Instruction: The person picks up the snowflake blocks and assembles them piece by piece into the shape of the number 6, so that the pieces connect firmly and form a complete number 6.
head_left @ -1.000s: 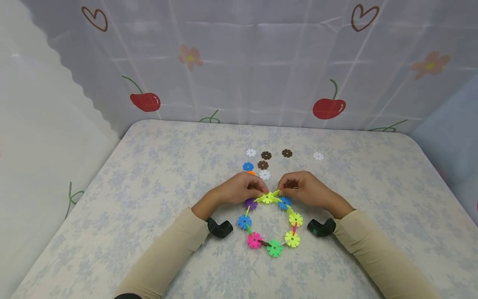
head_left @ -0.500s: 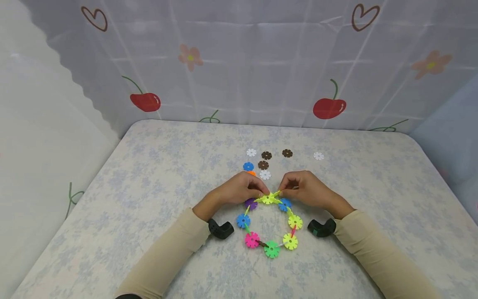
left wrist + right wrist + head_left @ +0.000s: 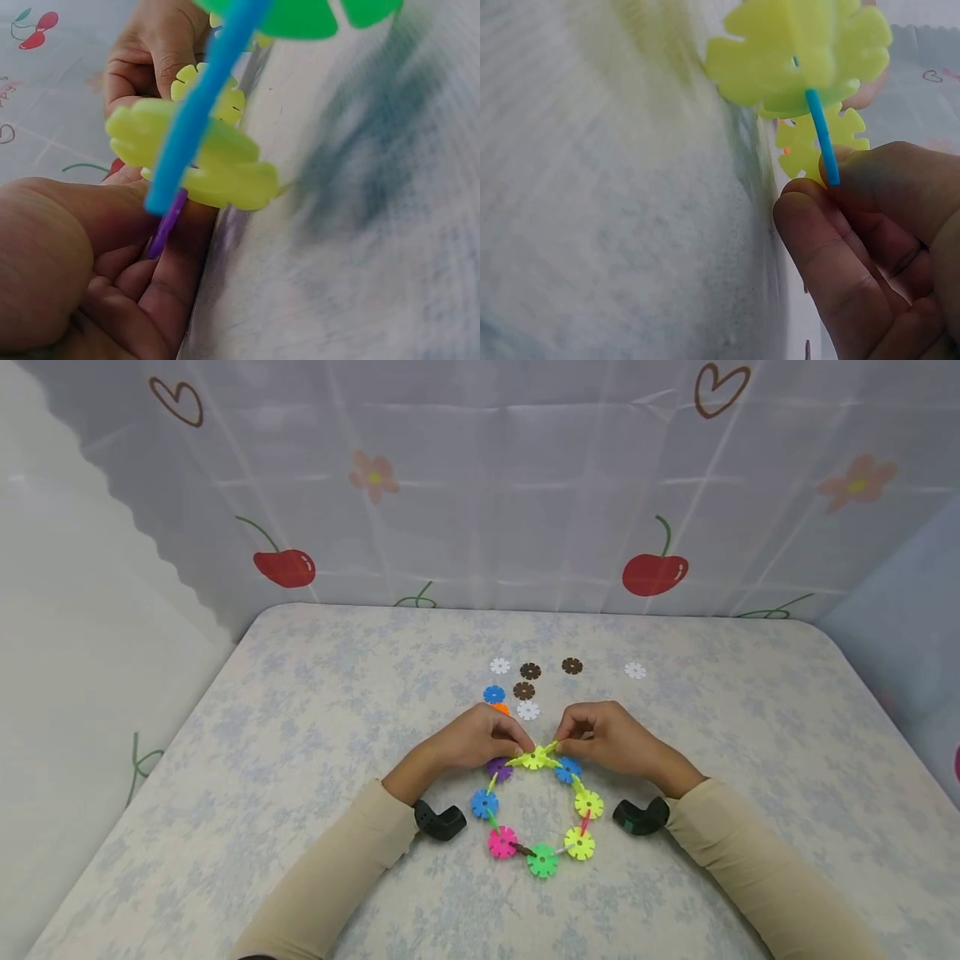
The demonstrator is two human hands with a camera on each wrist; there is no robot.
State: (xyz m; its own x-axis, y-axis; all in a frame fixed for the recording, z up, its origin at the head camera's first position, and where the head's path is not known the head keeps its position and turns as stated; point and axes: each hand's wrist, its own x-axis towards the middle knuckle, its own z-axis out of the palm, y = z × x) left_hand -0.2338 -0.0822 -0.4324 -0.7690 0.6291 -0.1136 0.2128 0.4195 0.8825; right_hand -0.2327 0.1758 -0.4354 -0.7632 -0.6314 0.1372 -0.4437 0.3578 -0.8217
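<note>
Fingers (image 3: 821,247) of left hand (image 3: 474,737) and right hand (image 3: 615,739) pinch a multicoloured notched-plastic-disc ring (image 3: 536,865), likely light, stiff; best rim-held.

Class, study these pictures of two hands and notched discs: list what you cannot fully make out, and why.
Head view: part of the orange disc, hidden by the left hand.
Head view: upper part of the purple disc, behind that hand.
Left wrist view: the rest of the green disc, cut off by the top edge.
Left wrist view: tablecloth pattern, blurred.
Right wrist view: the rest of the right hand, cut off by the right edge.
</note>
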